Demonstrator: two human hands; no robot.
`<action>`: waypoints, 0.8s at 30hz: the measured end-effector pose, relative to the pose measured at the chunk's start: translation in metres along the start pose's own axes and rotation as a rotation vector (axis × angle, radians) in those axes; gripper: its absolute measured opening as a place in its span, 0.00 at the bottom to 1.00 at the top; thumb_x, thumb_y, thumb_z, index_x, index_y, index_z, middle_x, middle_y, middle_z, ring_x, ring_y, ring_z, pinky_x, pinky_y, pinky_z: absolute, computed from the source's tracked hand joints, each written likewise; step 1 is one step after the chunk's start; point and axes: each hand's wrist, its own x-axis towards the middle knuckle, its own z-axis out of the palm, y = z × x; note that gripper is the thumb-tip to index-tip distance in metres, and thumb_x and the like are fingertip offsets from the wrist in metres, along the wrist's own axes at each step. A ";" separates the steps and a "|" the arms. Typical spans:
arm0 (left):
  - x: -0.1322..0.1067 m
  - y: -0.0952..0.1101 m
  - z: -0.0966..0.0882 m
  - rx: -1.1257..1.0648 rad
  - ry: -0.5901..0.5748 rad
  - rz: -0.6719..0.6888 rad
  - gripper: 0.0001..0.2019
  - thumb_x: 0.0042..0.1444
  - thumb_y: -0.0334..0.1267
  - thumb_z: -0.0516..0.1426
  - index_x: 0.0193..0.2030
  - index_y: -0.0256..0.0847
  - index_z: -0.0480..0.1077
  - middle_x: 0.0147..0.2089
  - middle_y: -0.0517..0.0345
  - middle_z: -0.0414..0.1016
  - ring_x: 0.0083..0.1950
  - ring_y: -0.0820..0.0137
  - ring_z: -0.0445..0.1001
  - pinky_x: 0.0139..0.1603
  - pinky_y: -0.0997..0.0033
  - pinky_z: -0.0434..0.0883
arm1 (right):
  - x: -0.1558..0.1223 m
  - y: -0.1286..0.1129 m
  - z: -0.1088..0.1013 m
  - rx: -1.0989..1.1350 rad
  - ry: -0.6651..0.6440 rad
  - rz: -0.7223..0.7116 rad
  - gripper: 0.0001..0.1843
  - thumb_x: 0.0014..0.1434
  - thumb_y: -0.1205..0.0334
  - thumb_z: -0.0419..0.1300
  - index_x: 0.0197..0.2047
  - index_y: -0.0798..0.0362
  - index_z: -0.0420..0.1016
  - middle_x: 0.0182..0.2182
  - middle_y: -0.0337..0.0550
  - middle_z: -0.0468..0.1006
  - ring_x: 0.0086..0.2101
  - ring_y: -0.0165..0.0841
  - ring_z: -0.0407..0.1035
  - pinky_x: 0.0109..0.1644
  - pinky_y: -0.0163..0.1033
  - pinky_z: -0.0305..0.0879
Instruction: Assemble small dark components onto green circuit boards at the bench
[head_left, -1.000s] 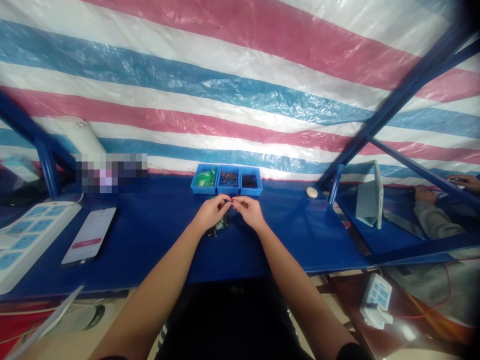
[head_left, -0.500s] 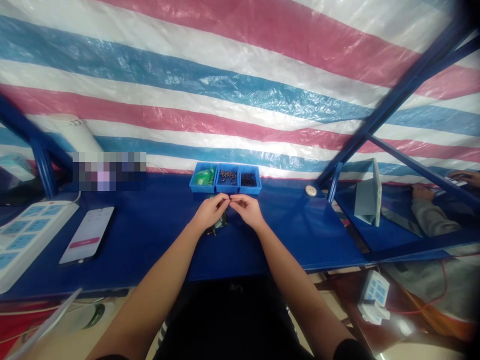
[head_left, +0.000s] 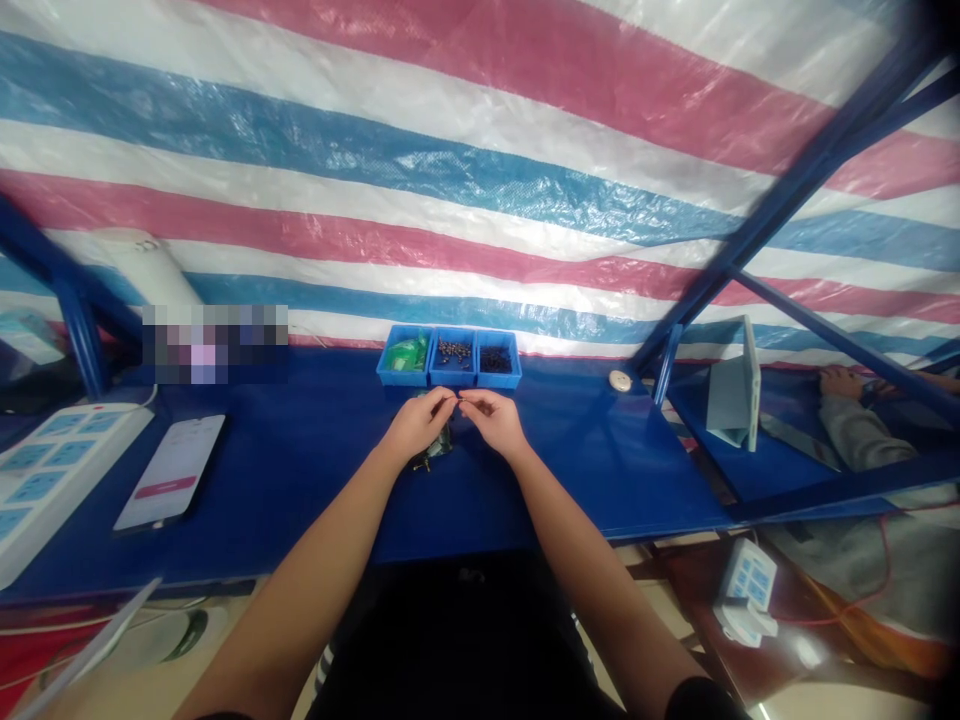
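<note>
My left hand (head_left: 418, 424) and my right hand (head_left: 491, 421) meet over the blue table (head_left: 300, 470), fingertips pinched together on a tiny part too small to name. Under my left hand lies a small pile of dark and green parts (head_left: 433, 452). Just beyond the hands stands a blue three-compartment tray (head_left: 451, 359): green pieces on the left, small brownish parts in the middle, dark parts on the right.
A phone (head_left: 171, 472) with a lit screen and a white power strip (head_left: 45, 480) lie at the left. A small round white object (head_left: 619, 380) sits right of the tray. Another person's hand and sleeve (head_left: 855, 425) show at the far right, behind a standing tablet (head_left: 731, 395).
Both hands stay pinched together at the same spot; only the camera view has shifted slightly.
</note>
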 end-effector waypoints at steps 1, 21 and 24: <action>0.000 0.000 0.000 -0.004 0.003 -0.003 0.16 0.65 0.49 0.48 0.45 0.44 0.70 0.30 0.62 0.75 0.29 0.71 0.71 0.32 0.74 0.65 | 0.000 0.000 0.000 -0.005 0.005 0.001 0.18 0.53 0.51 0.66 0.44 0.52 0.80 0.34 0.44 0.82 0.33 0.35 0.76 0.42 0.42 0.74; 0.000 0.000 0.000 -0.032 0.005 -0.008 0.16 0.64 0.50 0.49 0.48 0.44 0.71 0.31 0.61 0.75 0.29 0.71 0.71 0.33 0.73 0.66 | 0.002 0.002 -0.001 0.011 0.020 -0.011 0.17 0.53 0.52 0.66 0.44 0.52 0.80 0.32 0.44 0.81 0.32 0.35 0.76 0.41 0.41 0.74; 0.000 -0.001 0.000 -0.043 0.020 -0.002 0.17 0.64 0.51 0.49 0.47 0.44 0.72 0.30 0.61 0.75 0.29 0.71 0.71 0.34 0.73 0.67 | 0.001 0.002 -0.001 0.003 0.015 0.000 0.17 0.53 0.51 0.66 0.44 0.51 0.80 0.33 0.44 0.81 0.32 0.35 0.76 0.41 0.42 0.74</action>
